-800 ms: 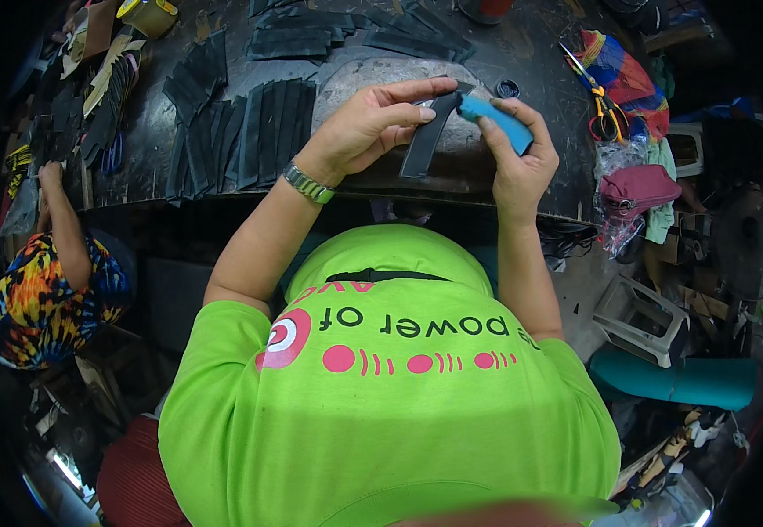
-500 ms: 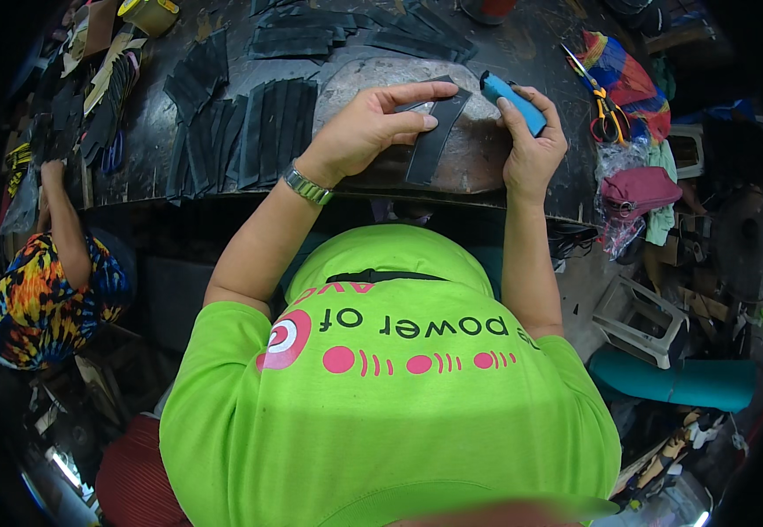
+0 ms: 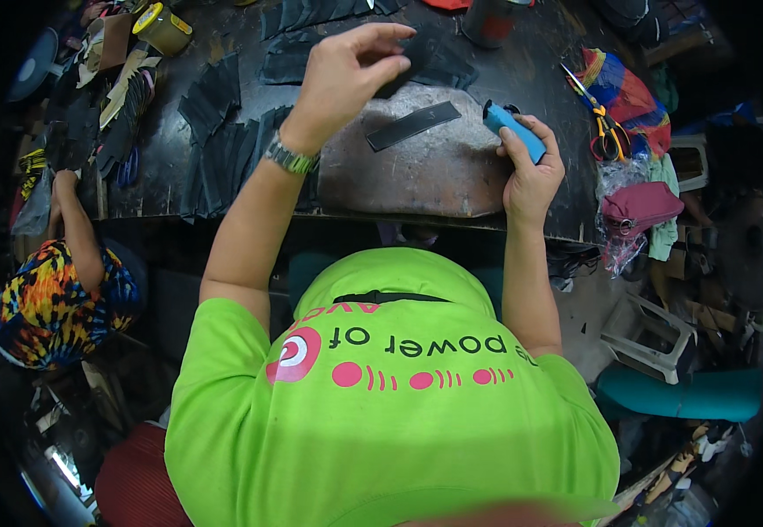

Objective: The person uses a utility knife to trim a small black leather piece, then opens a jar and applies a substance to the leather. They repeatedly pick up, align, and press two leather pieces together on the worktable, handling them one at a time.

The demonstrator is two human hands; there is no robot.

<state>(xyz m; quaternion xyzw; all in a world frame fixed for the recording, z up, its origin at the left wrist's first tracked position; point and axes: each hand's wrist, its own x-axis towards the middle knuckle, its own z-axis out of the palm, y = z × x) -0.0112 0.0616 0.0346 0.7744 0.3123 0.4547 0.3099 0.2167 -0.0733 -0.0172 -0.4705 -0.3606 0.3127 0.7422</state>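
Note:
My left hand (image 3: 346,83) is raised over the far side of a worn brown slab (image 3: 425,189), beside dark strips on the table. Its thumb and forefinger are apart; a dark, blurred strip (image 3: 409,66) lies just beyond them, and I see no grip on it. On the slab rests a single black strip (image 3: 412,126), slanted, touched by neither hand. My right hand (image 3: 532,162) is closed around a blue-wrapped, tube-like tool (image 3: 517,133) with a dark end, held above the slab's right side.
Piles of black strips (image 3: 223,158) spread across the left of the dark table (image 3: 140,198). Yellow-handled scissors (image 3: 608,132) lie at right near a maroon pouch (image 3: 640,206). A yellow-lidded jar (image 3: 162,28) and a dark can (image 3: 491,22) stand farther back. Another person (image 3: 61,299) is at left.
My left hand has moved up and away from the slab, its fingers no longer on the black strip. That strip now lies at a flatter angle. My right hand keeps the blue tool nearly in place.

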